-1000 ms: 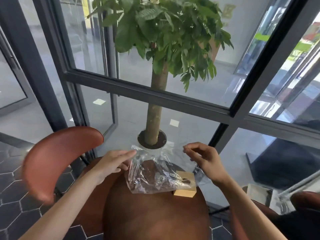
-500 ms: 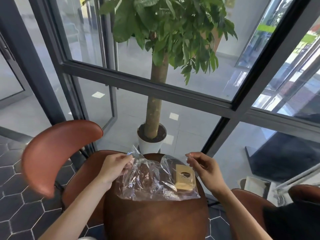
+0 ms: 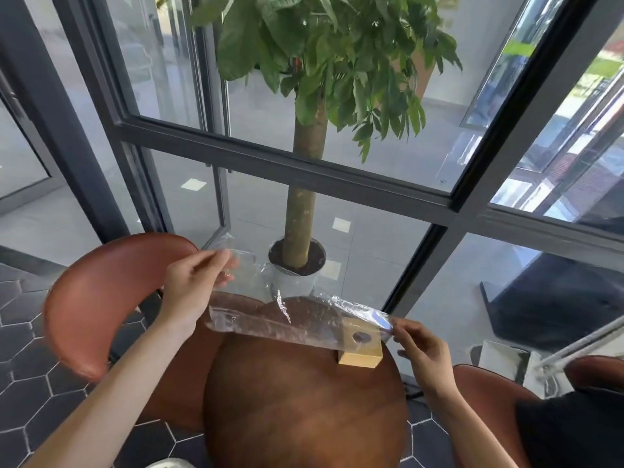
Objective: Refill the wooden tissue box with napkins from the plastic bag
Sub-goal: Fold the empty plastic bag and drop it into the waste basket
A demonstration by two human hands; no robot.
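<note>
A clear plastic bag (image 3: pixel 277 319) is stretched flat in the air over the far side of the round wooden table (image 3: pixel 304 400). My left hand (image 3: pixel 199 282) pinches its upper left corner. My right hand (image 3: pixel 422 349) pinches its lower right corner. I see no napkins inside the bag. The small light wooden tissue box (image 3: pixel 361 349), with a round hole in its top, stands on the table's far right edge, partly under the bag's right end.
A brown curved chair back (image 3: pixel 108 298) stands to the left of the table, and another brown seat (image 3: pixel 489 400) to the right. Beyond the table are a potted tree (image 3: pixel 300 238) in a white pot and a glass wall with dark frames.
Both hands have pulled apart and lifted the bag off the table, so it went from a crumpled heap to a taut sheet. My right hand moved right and down past the box.
</note>
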